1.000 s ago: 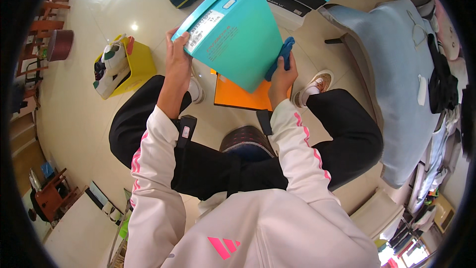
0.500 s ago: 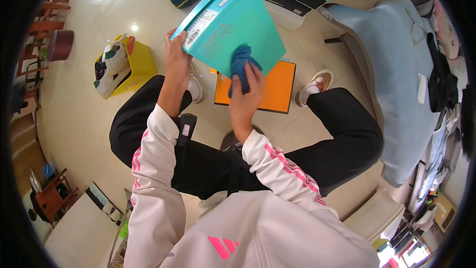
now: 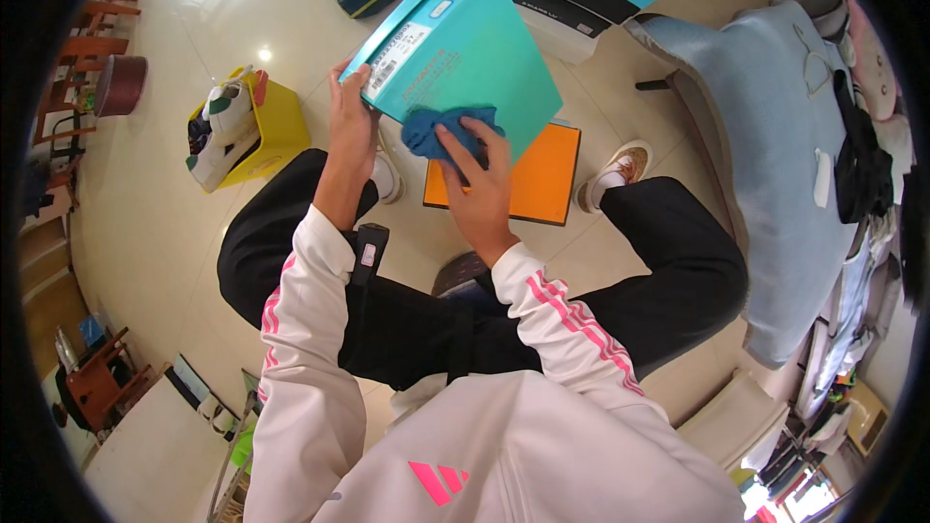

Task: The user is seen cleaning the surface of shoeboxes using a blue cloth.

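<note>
We are viewing a turquoise box, tilted and held between two hands. At the box's left edge, we are seeing the left hand gripping, fingers closed narrowly on it. At the box's lower face, the right hand is holding a blue cloth under bent fingers. Partly behind the box, we are noting an orange panel; left of the box, a yellow bin.

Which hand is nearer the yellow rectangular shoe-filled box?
Left: the left hand is right of the yellow box; the right hand, on the blue cloth, is farther right.
</note>
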`<act>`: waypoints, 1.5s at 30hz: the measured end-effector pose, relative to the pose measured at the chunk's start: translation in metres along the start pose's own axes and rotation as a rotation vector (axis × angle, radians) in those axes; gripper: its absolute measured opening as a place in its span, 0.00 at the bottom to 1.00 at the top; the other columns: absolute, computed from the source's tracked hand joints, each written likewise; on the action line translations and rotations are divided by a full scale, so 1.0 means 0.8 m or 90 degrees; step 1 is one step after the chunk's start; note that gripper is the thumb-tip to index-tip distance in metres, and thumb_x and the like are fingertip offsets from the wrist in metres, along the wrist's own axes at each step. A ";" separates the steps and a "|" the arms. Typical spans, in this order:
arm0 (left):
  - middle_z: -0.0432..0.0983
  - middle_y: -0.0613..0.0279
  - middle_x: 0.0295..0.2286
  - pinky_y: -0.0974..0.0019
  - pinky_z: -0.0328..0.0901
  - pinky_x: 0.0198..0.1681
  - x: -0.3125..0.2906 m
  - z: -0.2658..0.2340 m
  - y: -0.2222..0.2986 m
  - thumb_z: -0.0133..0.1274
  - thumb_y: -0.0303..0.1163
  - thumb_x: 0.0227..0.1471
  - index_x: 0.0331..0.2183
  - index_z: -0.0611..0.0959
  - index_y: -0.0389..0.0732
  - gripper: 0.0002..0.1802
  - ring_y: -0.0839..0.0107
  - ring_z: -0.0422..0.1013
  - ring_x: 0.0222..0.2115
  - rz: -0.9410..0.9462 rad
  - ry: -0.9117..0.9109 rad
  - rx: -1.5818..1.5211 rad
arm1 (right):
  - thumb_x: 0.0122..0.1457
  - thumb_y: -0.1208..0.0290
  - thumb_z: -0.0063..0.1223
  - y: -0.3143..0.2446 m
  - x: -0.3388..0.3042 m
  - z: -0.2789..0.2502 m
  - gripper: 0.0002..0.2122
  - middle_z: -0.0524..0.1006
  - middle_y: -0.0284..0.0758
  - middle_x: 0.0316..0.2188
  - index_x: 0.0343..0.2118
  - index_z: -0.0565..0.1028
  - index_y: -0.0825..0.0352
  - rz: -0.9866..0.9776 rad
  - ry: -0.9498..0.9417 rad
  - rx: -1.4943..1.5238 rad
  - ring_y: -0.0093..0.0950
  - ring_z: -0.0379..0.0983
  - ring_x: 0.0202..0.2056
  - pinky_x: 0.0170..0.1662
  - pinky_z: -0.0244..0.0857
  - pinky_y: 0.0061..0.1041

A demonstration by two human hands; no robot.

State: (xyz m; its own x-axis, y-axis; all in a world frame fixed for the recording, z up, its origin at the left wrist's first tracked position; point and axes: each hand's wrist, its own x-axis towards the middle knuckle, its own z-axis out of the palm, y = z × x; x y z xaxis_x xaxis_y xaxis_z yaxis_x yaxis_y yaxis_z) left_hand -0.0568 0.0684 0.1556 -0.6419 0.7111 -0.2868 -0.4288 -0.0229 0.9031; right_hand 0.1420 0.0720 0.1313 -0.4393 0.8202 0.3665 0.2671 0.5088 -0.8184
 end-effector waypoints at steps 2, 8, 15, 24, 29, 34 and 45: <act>0.71 0.60 0.48 0.64 0.62 0.54 0.005 -0.003 -0.003 0.52 0.47 0.65 0.58 0.66 0.43 0.27 0.72 0.68 0.50 -0.003 0.003 0.001 | 0.54 0.82 0.65 0.026 -0.013 -0.005 0.25 0.72 0.43 0.57 0.57 0.81 0.56 0.003 0.006 -0.003 0.46 0.69 0.55 0.56 0.67 0.41; 0.69 0.56 0.56 0.59 0.62 0.60 -0.003 0.000 -0.011 0.55 0.52 0.64 0.68 0.56 0.45 0.41 0.67 0.66 0.58 0.047 -0.050 0.004 | 0.60 0.81 0.62 0.081 -0.046 -0.015 0.21 0.73 0.43 0.55 0.58 0.79 0.64 0.154 0.099 -0.058 0.41 0.73 0.55 0.56 0.69 0.36; 0.64 0.45 0.59 0.52 0.58 0.66 -0.030 0.020 -0.003 0.73 0.36 0.51 0.73 0.42 0.48 0.66 0.54 0.65 0.60 0.254 -0.107 0.221 | 0.58 0.79 0.66 0.092 -0.049 -0.024 0.23 0.75 0.45 0.55 0.58 0.79 0.61 0.156 0.080 -0.050 0.43 0.73 0.53 0.52 0.70 0.36; 0.69 0.44 0.55 0.58 0.67 0.59 -0.019 -0.003 0.078 0.75 0.26 0.46 0.71 0.53 0.41 0.61 0.59 0.71 0.54 0.366 0.191 0.321 | 0.60 0.78 0.61 0.205 -0.092 -0.066 0.21 0.72 0.44 0.55 0.57 0.78 0.65 0.337 0.196 -0.297 0.46 0.69 0.55 0.61 0.62 0.43; 0.68 0.41 0.57 0.54 0.67 0.61 -0.035 -0.016 0.120 0.76 0.29 0.45 0.70 0.54 0.41 0.61 0.53 0.71 0.56 0.393 0.286 0.275 | 0.59 0.78 0.61 0.193 -0.079 -0.029 0.23 0.71 0.45 0.56 0.59 0.76 0.65 0.274 0.137 -0.293 0.48 0.66 0.56 0.61 0.61 0.44; 0.68 0.43 0.55 0.52 0.66 0.63 -0.032 -0.024 0.113 0.77 0.31 0.45 0.69 0.54 0.42 0.61 0.51 0.70 0.57 0.430 0.272 0.277 | 0.58 0.78 0.61 0.148 -0.055 0.058 0.22 0.70 0.48 0.58 0.58 0.76 0.69 0.220 0.011 -0.220 0.49 0.66 0.58 0.62 0.62 0.44; 0.66 0.43 0.56 0.55 0.63 0.64 -0.034 -0.010 0.103 0.75 0.25 0.47 0.70 0.53 0.45 0.60 0.54 0.70 0.57 0.359 0.204 0.208 | 0.57 0.78 0.60 0.162 -0.034 0.049 0.22 0.72 0.47 0.56 0.57 0.77 0.70 0.129 -0.086 -0.254 0.48 0.68 0.55 0.59 0.65 0.44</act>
State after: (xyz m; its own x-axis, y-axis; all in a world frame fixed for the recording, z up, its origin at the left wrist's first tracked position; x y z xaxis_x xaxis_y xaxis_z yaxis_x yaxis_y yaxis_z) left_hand -0.0793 0.0416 0.2353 -0.8856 0.4111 0.2163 0.2017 -0.0790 0.9762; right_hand 0.1552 0.1053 -0.0017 -0.4444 0.8857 0.1345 0.6568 0.4242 -0.6234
